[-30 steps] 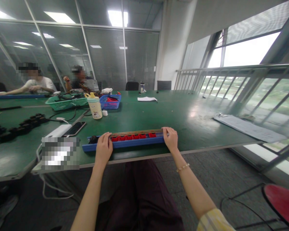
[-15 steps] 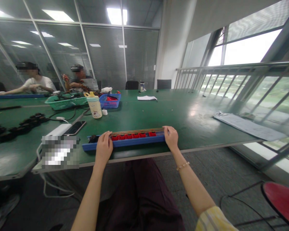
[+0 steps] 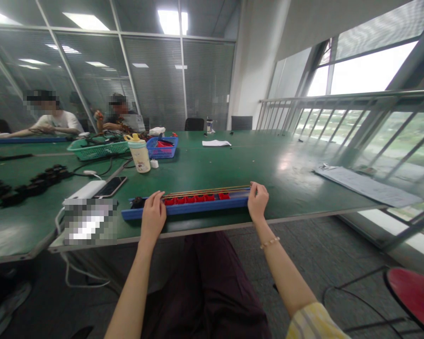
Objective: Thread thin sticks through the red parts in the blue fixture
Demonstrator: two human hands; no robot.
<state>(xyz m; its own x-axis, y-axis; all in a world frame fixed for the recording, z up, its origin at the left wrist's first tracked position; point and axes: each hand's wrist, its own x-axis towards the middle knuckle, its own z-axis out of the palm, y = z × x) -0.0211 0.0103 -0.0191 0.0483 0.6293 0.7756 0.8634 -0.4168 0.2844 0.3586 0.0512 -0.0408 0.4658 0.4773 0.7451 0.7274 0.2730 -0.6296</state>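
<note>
A long blue tray (image 3: 198, 207) lies along the near edge of the green table (image 3: 233, 165). It carries a row of red parts (image 3: 194, 199) and thin brass-coloured rods (image 3: 212, 190) laid lengthwise. My left hand (image 3: 153, 216) rests on the tray's left part, fingers curled over the rods and the tray's edge. At the tray's right end my right hand (image 3: 257, 201) is closed around that end and the rod tips. A black part (image 3: 137, 203) sits at the tray's left end.
Left of the tray lie a phone (image 3: 109, 187), a white box with cable (image 3: 86, 190) and black parts (image 3: 38, 181). Behind stand a bottle (image 3: 140, 154), a blue basket (image 3: 162, 148) and a green basket (image 3: 97, 149). Papers (image 3: 360, 184) lie right. Two people sit far left. A red stool (image 3: 415, 296) stands at lower right.
My right hand slid a little to the right, to the very end of the tray. The left hand has stayed in place.
</note>
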